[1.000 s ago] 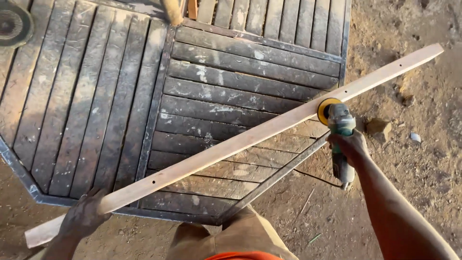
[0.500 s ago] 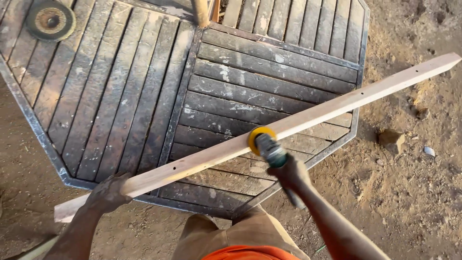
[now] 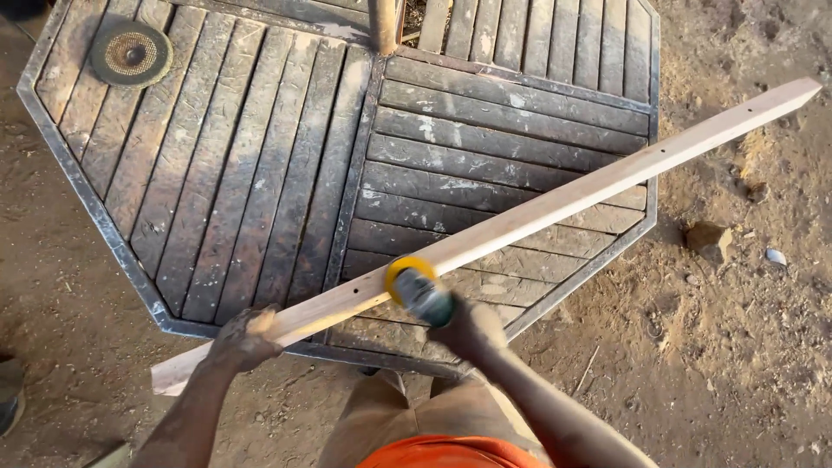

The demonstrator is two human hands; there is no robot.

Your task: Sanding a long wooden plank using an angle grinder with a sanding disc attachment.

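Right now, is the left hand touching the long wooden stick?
Touching. The head view shows the left hand gripping the long wooden slat near its lower end.

We see a big dark table [image 3: 260, 173] with eight sides, made of wooden slats in a metal frame. It stands on dry brown dirt ground [image 3: 737, 347]. A small rock [image 3: 708, 239] lies nearby in warm sunlight.

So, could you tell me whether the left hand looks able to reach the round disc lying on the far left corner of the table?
Probably not as things stand: the left hand grips the wooden strip at the table's near edge, and the disc lies across the slatted table, apart from it.
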